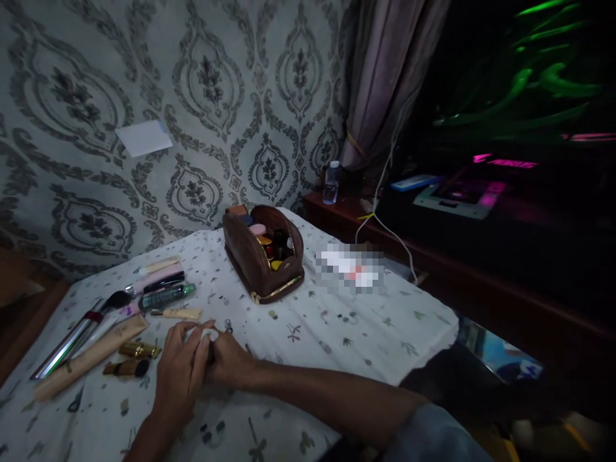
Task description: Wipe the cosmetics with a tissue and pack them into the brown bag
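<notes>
My left hand [180, 362] and my right hand [230, 358] meet over the cloth, fingers closed around something small. A bit of white and a dark edge show between them, but its kind is hidden. Just left of my hands lie two gold lipstick-like tubes [139, 350]. Beyond my left fingers is a thin beige tube [180, 313], with a green bottle [166, 297] behind it. A long beige tube [91, 359] and a makeup brush [118, 299] lie farther left. The brown makeup bag [243, 256] stands unzipped beyond my hands, filled with cosmetics.
A patterned white cloth [337, 333] covers the table. A blurred-out white item [349, 266] lies right of the bag. On the dark wooden desk stand a clear bottle [332, 183] and a white cable [385, 173]. Patterned wallpaper [212, 83] rises behind the table.
</notes>
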### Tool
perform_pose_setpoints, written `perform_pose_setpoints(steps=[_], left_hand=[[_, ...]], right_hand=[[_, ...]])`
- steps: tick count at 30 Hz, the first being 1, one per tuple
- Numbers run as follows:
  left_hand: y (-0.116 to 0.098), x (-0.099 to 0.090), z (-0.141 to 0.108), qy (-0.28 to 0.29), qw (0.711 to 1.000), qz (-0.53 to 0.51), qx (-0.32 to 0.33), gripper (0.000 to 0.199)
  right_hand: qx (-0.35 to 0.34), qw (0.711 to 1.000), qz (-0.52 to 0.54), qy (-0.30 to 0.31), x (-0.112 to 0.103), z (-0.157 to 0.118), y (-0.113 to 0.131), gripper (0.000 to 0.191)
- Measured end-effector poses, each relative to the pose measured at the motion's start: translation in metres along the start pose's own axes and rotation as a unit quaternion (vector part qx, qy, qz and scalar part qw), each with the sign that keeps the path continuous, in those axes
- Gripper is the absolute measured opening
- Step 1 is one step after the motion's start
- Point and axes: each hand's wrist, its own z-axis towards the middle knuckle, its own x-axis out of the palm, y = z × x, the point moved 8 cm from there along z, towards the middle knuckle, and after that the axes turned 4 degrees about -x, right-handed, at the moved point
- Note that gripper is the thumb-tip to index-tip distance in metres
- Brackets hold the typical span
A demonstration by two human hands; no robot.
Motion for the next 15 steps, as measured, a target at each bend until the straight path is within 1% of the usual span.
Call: perform_pose_setpoints(steps=[1, 3, 4, 6, 7, 9, 11, 12, 13, 15], left_hand=[[0.005, 0.001, 0.000, 0.006, 1.000, -0.015, -0.022, 0.036], [0.017, 0.003, -0.001, 0.018, 0.996, -0.054, -0.074, 0.038], [0.025, 0.005, -0.001, 0.022, 0.991, -0.079, -0.102, 0.039], [0.040, 0.009, -0.002, 0.023, 0.978, -0.139, -0.157, 0.039], [0.047, 0.011, -0.003, 0.019, 0.967, -0.172, -0.186, 0.039], [0.060, 0.015, -0.005, 0.010, 0.942, -0.228, -0.247, 0.039], [0.067, 0.016, -0.008, -0.005, 0.917, -0.263, -0.298, 0.042], [0.068, 0.016, -0.009, -0.014, 0.910, -0.273, -0.312, 0.042], [0.067, 0.015, -0.009, -0.022, 0.907, -0.279, -0.315, 0.042], [0.059, 0.015, -0.008, -0.025, 0.910, -0.288, -0.297, 0.041]], right_hand=[[0.010, 0.999, -0.024, 0.029, 0.005, -0.001, -0.003, 0.009], [0.026, 0.995, -0.071, 0.069, 0.011, -0.002, -0.007, 0.012], [0.025, 0.993, -0.090, 0.077, 0.012, -0.003, -0.008, 0.019], [0.011, 0.990, -0.112, 0.079, 0.012, -0.004, -0.005, 0.045], [0.002, 0.990, -0.111, 0.082, 0.012, -0.004, -0.002, 0.057], [-0.002, 0.992, -0.090, 0.091, 0.012, -0.004, 0.002, 0.072], [0.013, 0.995, -0.053, 0.087, 0.010, -0.003, 0.003, 0.081], [0.022, 0.997, -0.028, 0.074, 0.008, -0.002, 0.003, 0.084], [0.029, 0.998, 0.000, 0.053, 0.006, 0.000, 0.001, 0.086], [0.048, 0.996, 0.074, 0.007, 0.002, 0.002, -0.005, 0.084]])
